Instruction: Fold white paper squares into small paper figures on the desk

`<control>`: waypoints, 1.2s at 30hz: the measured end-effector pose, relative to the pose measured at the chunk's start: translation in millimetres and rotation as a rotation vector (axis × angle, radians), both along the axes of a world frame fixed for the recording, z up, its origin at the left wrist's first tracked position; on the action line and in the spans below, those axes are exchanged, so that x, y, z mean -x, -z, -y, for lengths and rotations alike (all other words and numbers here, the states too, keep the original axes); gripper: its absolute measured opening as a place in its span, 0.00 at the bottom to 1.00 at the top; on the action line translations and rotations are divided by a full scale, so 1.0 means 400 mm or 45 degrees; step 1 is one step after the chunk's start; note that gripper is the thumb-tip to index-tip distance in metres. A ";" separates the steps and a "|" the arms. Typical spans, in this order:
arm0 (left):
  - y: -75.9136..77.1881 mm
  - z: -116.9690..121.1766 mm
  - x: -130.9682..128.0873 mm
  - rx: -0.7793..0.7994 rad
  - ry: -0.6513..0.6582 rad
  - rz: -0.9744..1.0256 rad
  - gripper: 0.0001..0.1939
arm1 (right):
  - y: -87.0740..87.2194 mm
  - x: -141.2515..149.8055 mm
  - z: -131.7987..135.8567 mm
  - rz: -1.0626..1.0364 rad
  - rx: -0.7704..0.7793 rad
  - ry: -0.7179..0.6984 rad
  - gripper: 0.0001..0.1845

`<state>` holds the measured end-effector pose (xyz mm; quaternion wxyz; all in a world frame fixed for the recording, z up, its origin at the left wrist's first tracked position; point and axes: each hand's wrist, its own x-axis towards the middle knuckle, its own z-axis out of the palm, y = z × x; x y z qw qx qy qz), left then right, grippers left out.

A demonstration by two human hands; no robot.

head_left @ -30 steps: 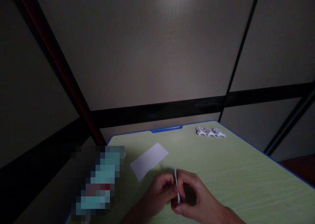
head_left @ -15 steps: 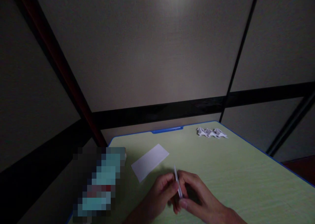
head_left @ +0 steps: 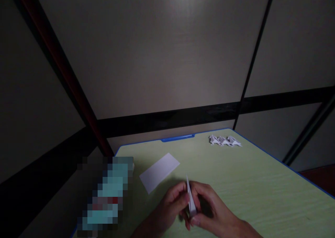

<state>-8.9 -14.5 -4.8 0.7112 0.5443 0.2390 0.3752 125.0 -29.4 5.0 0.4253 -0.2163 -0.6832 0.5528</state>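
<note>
A small folded piece of white paper (head_left: 191, 202) stands nearly upright between my two hands, its pointed end facing away from me. My left hand (head_left: 172, 201) pinches it from the left, thumb against its side. From the right, my right hand (head_left: 210, 205) grips its near end, with the thumb at the bottom edge. Some fingertips are hidden behind the paper and the hands. Just beyond my left hand, a flat white paper rectangle (head_left: 159, 172) lies on the table.
The light green table (head_left: 261, 182) has a blue edge and a blue handle (head_left: 178, 138) at the back. Three folded white paper figures (head_left: 224, 141) sit in a row at the far right. A blurred-out teal object (head_left: 110, 189) is at the left. Panelled doors (head_left: 167, 56) stand behind.
The folded paper has turned slightly, and more of its white side shows near the bottom. Both hands stay in almost the same place.
</note>
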 end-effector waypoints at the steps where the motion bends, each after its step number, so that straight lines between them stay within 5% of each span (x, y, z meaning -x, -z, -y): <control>1: -0.003 0.001 0.000 -0.019 0.009 -0.012 0.15 | -0.001 0.001 0.000 0.008 -0.003 0.016 0.14; 9: -0.012 0.004 -0.005 -0.060 -0.006 -0.065 0.13 | -0.036 0.008 0.008 -0.023 0.091 -0.052 0.09; 22: -0.003 -0.001 -0.011 -0.008 -0.055 -0.076 0.14 | 0.004 -0.008 -0.021 -0.244 0.434 -0.252 0.08; 27: -0.013 0.006 -0.013 -0.076 -0.275 -0.159 0.09 | -0.015 0.000 -0.018 -0.191 0.327 -0.094 0.04; 30: -0.020 0.014 -0.014 -0.245 -0.472 -0.246 0.05 | -0.028 0.004 -0.015 -0.020 0.174 0.166 0.05; 36: -0.034 0.019 -0.015 -0.656 -0.731 -0.480 0.16 | -0.031 0.006 -0.017 0.081 0.024 0.346 0.05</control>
